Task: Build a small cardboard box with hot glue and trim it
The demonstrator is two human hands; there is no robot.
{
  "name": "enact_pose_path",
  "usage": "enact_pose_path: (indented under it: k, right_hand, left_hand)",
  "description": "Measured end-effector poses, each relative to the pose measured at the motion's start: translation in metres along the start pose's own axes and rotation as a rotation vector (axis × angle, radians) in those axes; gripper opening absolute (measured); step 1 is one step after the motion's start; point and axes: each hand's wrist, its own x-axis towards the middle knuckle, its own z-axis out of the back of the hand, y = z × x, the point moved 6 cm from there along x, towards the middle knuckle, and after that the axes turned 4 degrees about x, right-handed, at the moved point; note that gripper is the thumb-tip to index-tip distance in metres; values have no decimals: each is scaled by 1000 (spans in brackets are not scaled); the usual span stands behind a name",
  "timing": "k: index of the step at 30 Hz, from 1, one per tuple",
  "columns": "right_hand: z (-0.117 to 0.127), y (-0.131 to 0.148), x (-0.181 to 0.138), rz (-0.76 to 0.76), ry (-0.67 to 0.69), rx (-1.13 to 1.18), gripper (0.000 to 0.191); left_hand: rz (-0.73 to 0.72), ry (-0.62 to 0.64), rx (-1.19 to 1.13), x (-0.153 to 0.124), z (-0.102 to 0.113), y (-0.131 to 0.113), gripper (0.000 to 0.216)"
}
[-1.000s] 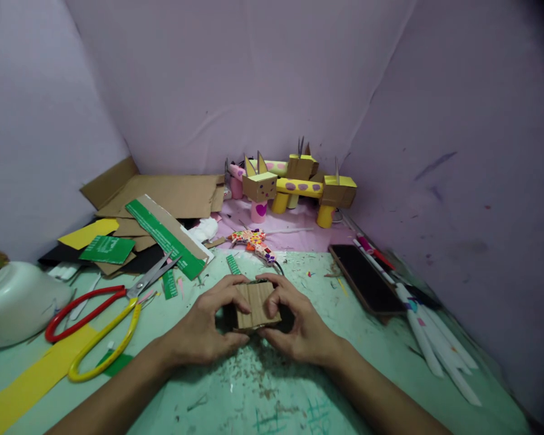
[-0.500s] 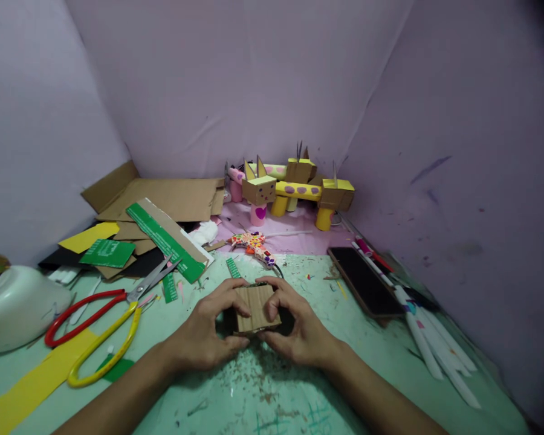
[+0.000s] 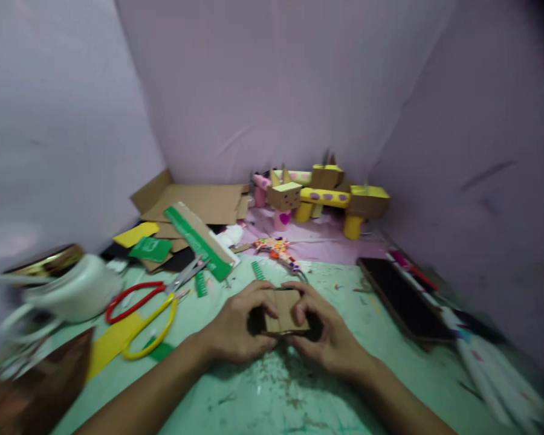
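A small cardboard box (image 3: 283, 313) is held just above the table between both of my hands. My left hand (image 3: 241, 323) is closed around its left side, thumb low at the near edge and fingers bent over the top. On the right side my right hand (image 3: 329, 329) grips in the same way, its index finger curled onto the top face. The underside of the box is hidden. Beyond the hands lies a flower-patterned glue gun (image 3: 274, 248), its cord running toward my fingers. Scissors (image 3: 170, 296) with one red and one yellow handle lie left of my left hand.
Cardboard animals (image 3: 326, 196) stand at the back. Cardboard scraps (image 3: 199, 202) pile up at the back left, near a white mug (image 3: 84, 293). A phone (image 3: 401, 299) and blurred white sticks (image 3: 489, 362) lie right. Something brown and blurred (image 3: 58, 386) enters at lower left.
My view has swung left, so the scene sits farther right. The mug's handle and a blurred brown thing now show at left. Both hands keep their hold on the box.
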Motion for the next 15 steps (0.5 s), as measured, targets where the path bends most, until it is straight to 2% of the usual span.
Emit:
enact_pose_path:
  k: [5,10,12,13,15]
  right_hand:
    - [4,-1,0,45,-26,-65,24]
    - [12,-13,-2,-64,9,-83,25]
    - [22,-11,-2,-53,21,-154,28]
    - [30,-5,-1,-25,-17,-196,31]
    - [48,15,1,41,-232,-221,28]
  left_hand:
    - [-66,-71,-17,2,-3,-6,28]
    - [-75,-146,-62,2,-7,2,32]
    - [-77,-144,-70,2,-7,6,34]
    - [-78,-139,-69,3,-7,7,35]
    - [-87,-138,-68,3,-6,7,35]
